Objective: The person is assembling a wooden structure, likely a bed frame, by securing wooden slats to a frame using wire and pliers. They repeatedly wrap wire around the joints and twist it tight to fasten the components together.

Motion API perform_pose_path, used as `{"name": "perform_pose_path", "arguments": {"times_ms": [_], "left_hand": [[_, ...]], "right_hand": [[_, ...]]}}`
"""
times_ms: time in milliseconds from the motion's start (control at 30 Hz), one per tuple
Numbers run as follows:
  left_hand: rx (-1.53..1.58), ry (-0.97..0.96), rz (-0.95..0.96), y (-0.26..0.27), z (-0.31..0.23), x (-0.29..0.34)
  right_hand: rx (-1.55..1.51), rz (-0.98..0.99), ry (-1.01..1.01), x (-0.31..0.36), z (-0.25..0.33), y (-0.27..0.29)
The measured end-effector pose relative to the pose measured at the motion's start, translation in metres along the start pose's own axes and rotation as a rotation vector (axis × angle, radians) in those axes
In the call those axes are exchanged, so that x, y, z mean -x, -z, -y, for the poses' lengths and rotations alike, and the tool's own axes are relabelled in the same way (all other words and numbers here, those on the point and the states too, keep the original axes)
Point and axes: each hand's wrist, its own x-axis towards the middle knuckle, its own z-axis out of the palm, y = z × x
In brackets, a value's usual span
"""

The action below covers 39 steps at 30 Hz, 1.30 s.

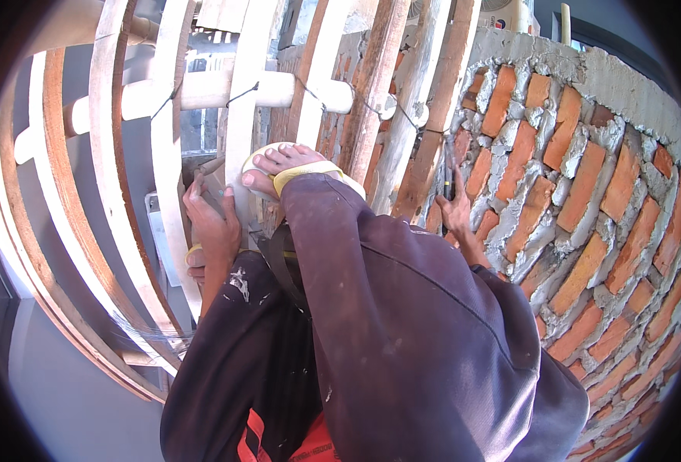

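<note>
The person's two bare hands, seen from above and set well apart. The left hand (pixel 211 218) points upward, its fingers bent and its thumb standing apart; its wrist is nearly straight, and the left forearm (pixel 212 290) is largely hidden lower down. The right hand (pixel 456 209) is partly closed, one finger extended upward and the thumb angled leftward. The right forearm (pixel 474 250) slants up and leftward to the wrist.

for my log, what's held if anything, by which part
Right hand: apparently a slim dark tool, by which part is unclear. Left hand: at a pale slat; whether its grip holds is unclear.
</note>
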Motion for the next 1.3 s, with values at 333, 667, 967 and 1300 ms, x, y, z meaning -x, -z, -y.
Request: {"name": "perform_pose_path", "arguments": {"times_ms": [333,667,967,1300], "left_hand": [[-0.014,0.043,0.048,0.003,-0.007,0.0],[-0.01,0.021,0.045,0.001,-0.004,0.0],[0.026,0.012,0.009,0.004,-0.003,-0.002],[0.203,0.094,0.054,0.021,-0.028,0.007]], "right_hand": [[0.009,0.001,-0.126,0.002,0.0,0.0],[-0.005,0.028,-0.162,0.009,0.007,0.006],[-0.075,0.122,-0.238,-0.005,0.022,0.016],[-0.963,0.228,-0.03,0.01,0.118,0.025]]}}
